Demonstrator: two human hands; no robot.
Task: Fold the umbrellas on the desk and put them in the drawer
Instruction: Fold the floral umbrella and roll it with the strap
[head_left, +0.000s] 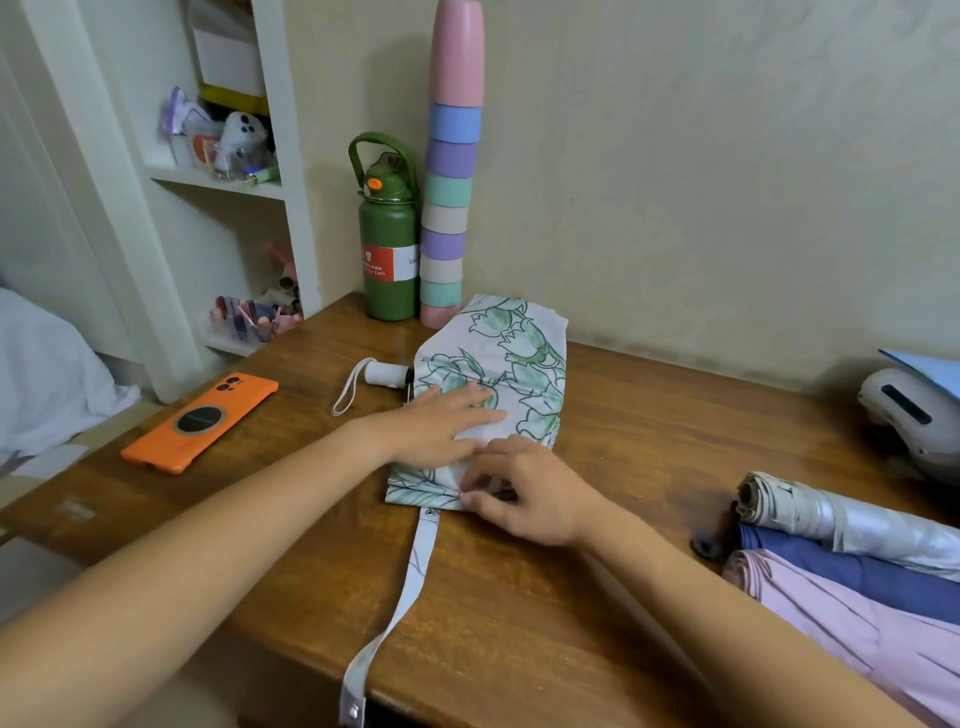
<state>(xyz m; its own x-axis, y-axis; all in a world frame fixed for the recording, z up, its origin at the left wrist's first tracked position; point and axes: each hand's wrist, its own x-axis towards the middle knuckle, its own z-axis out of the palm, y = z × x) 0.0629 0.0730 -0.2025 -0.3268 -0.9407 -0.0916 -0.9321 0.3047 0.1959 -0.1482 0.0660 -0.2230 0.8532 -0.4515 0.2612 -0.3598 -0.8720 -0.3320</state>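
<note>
A white umbrella with green flower print (524, 353) lies collapsed on the wooden desk (649, 431), its white handle (387, 374) and wrist loop pointing left. Its long closing strap (410, 587) trails toward the desk's front edge. My left hand (441, 426) presses flat on the canopy with straight fingers. My right hand (519, 488) pinches a fold of the fabric at the canopy's near edge. At the right lie three more umbrellas: a silver one (841, 519), a blue one (852, 571) and a pink one (857, 623). No drawer is in view.
An orange phone (202, 421) lies at the desk's left. A green bottle (389, 244) and a tall stack of pastel cups (452, 171) stand against the wall. A white device (914, 415) sits at the far right. Shelves (218, 182) stand to the left.
</note>
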